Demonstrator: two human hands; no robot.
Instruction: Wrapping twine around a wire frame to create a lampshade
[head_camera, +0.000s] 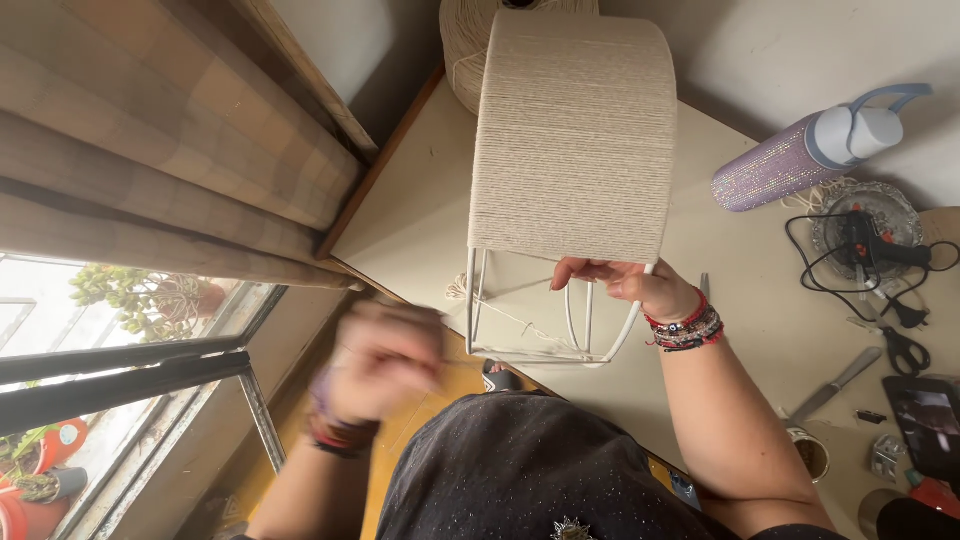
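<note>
Right hand pinches the lower edge of the cord wrap on a white wire lampshade frame; left hand is a blur.

The frame stands on the pale counter, close to the person's chest, cream cord covering all but its bottom band. The right fingers are closed on the cord at the wrap's edge, by a bare wire. The left hand sits left of the frame and I cannot tell how it is set or whether it grips cord. The frame looks light and stiff, the wrap soft and easily shifted, so I'd take it by the bare wires. A cord spool stands behind; a glittery purple bottle, glue gun, scissors and knife crowd the right.
</note>
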